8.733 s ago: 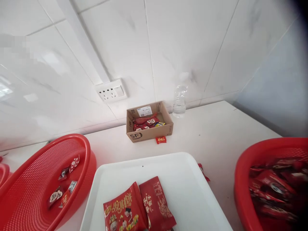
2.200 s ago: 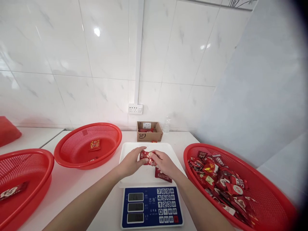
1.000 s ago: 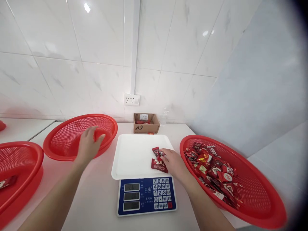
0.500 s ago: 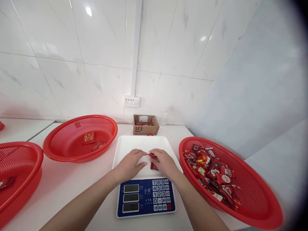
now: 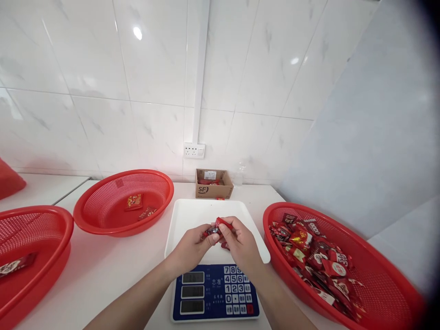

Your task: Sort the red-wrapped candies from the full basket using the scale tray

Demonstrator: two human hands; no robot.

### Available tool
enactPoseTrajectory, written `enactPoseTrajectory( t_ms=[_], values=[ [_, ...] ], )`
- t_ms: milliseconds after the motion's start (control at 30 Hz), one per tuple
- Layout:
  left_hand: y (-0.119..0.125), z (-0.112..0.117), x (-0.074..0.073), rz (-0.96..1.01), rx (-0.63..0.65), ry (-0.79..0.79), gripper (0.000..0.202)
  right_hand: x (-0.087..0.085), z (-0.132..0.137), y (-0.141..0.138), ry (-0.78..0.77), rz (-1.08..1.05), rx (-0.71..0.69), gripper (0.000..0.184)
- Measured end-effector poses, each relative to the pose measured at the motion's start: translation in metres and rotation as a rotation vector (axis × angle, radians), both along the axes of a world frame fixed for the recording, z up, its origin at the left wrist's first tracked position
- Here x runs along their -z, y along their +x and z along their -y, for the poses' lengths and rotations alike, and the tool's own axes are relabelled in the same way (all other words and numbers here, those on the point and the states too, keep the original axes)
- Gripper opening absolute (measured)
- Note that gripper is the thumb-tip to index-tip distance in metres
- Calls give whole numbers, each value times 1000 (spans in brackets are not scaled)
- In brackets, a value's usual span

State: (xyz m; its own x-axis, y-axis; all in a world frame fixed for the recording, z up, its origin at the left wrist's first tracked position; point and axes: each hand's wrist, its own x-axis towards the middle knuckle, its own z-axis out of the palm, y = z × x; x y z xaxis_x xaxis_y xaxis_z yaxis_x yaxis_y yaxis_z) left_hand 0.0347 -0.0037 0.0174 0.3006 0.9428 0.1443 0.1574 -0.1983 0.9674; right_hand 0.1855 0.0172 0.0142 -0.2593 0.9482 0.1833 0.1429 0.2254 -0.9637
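Over the white pan of a digital scale (image 5: 195, 211), my left hand (image 5: 195, 247) is closed on a small dark shiny wrapped candy (image 5: 213, 230). Close against it, my right hand (image 5: 240, 238) pinches a red candy packet (image 5: 222, 222). The two packets meet between my fingertips, and the fingers partly cover them. Another dark red packet (image 5: 225, 246) shows on the pan below my right hand. The scale's blue keypad panel (image 5: 216, 293) faces me, partly behind my right wrist.
At right stands a red basket (image 5: 388, 270) heaped with red packets. Two more red baskets, the farther one (image 5: 96, 206) and the nearer one (image 5: 30, 256), hold a few packets at left. Behind the scale sit a cardboard box (image 5: 215, 191) with red packets and a clear plastic item (image 5: 239, 175).
My hands have lifted off the pan and come together, now gripping packets between them. My left hand has gone from spread fingers to closed. The view has tilted slightly up and left.
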Motion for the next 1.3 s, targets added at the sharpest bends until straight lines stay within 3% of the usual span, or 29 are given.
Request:
enactPoseTrajectory(
  t_ms=[300,433,567,700,800,967,1133,1300],
  values=[
    [-3,9,6,96,-61,-79,30,1,5,5,132,96,-86,27],
    [-33,-1,6,-94,-343,58,33,7,1,18,200,406,13,31],
    [-91,-15,-3,-569,-804,100,38,19,-7,39,206,655,42,34],
    [-130,-24,-5,-730,-943,80,51,28,-13,49,169,743,22,34],
    [-124,-24,3,-759,-894,161,48,30,-14,47,167,756,14,30],
    [-74,-10,16,-579,-571,242,37,26,-11,35,143,730,-2,30],
    [-31,6,21,-419,-298,158,37,23,0,21,167,478,-35,30],
    [-7,12,25,-239,-95,55,34,20,15,9,282,294,-159,29]
  ],
)
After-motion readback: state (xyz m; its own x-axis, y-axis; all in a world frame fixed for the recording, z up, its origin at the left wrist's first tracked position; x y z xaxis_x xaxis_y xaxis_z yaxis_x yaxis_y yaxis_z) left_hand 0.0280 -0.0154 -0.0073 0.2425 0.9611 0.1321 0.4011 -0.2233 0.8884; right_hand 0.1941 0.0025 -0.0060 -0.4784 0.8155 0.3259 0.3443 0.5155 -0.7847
